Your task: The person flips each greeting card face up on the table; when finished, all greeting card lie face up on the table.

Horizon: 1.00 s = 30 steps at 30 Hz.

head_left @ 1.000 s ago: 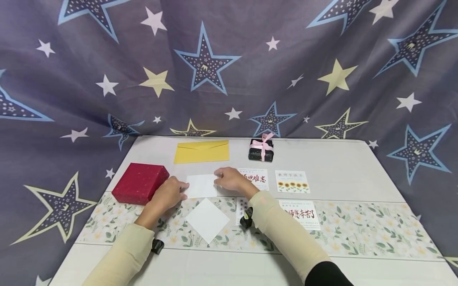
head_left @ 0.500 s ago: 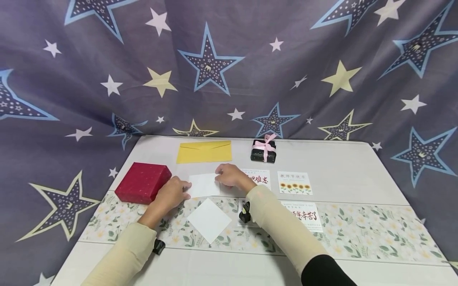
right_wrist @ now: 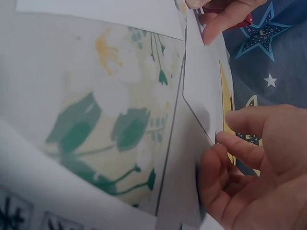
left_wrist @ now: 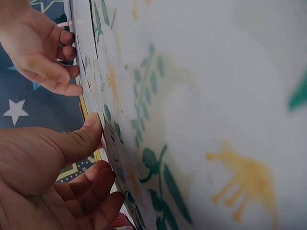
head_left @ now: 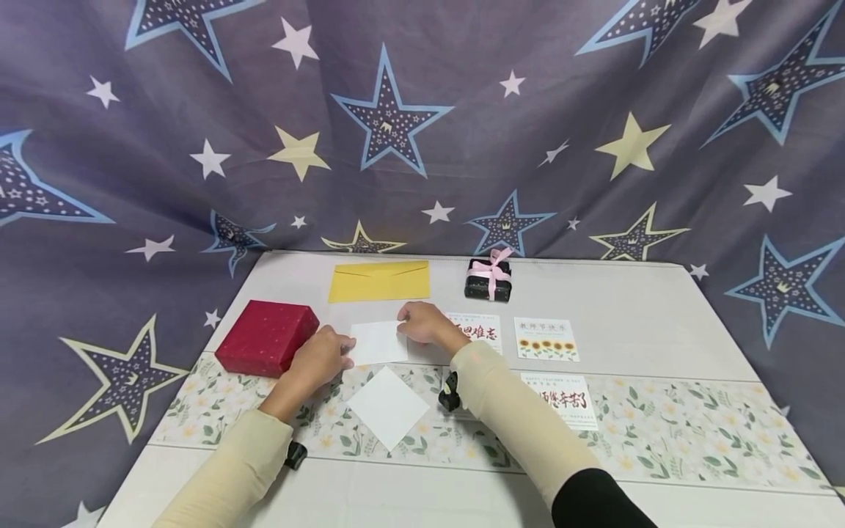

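Note:
A blank white card (head_left: 379,342) lies on the tabletop between my hands. My left hand (head_left: 321,354) is at its left edge, thumb and fingers apart, fingertips touching. In the left wrist view my left thumb (left_wrist: 86,139) reaches out fairly straight. My right hand (head_left: 425,323) pinches the card's far right corner with curled fingertips. Nearer to me a blank white square card (head_left: 388,408) lies turned like a diamond. To the right are a card with red lettering (head_left: 485,331), partly hidden by my right hand, and a sunflower card (head_left: 546,339).
A red box (head_left: 265,337) stands beside my left hand. Behind are a yellow envelope (head_left: 379,281) and a black gift box with a pink ribbon (head_left: 488,280). My right sleeve partly covers another red-lettered card (head_left: 574,401). A starry curtain (head_left: 422,132) hangs behind the table.
The whole head view has shifted slightly to the right. Against the table, both hands and the white card stay nearly where they were, with small shifts of the right hand's fingers.

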### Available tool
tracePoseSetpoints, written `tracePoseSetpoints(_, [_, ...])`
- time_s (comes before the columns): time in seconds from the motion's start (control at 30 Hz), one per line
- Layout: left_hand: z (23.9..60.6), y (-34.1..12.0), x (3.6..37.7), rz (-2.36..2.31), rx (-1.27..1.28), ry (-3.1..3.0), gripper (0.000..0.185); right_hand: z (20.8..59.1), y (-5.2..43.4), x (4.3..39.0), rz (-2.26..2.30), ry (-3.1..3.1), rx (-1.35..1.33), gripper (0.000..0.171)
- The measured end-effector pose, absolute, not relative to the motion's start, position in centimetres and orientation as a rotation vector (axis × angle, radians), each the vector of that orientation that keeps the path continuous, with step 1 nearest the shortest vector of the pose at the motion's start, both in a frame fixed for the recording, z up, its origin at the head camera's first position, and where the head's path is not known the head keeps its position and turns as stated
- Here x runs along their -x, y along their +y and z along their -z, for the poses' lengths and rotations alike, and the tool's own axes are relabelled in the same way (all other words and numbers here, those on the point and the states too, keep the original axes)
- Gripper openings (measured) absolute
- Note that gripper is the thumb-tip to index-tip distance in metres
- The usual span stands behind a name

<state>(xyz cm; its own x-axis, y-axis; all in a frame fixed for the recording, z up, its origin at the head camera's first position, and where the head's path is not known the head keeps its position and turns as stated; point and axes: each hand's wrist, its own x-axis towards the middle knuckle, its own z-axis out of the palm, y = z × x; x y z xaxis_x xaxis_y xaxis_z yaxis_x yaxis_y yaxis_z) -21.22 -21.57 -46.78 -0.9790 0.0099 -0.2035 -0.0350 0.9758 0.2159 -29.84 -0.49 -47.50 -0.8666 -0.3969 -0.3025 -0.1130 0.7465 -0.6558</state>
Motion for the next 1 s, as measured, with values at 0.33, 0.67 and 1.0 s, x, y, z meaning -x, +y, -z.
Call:
tracePoseSetpoints(0.33, [46.96,-21.59,21.28,-0.27,-0.018,2.927,0.053,47.76,-0.8,30.07,0.907,2.547,0.368,0.02])
tracePoseSetpoints(0.67, [47.04,-21.59,21.26,-0.235,-0.04,2.941,0.053,47.51,-0.68,30.21,1.03,2.545,0.379,0.018])
tracePoseSetpoints(1.0, [46.88,-21.56,21.12,-0.256,-0.024,2.944,0.054,47.73,-0.89,29.79,1.289,2.409,0.327,0.018])
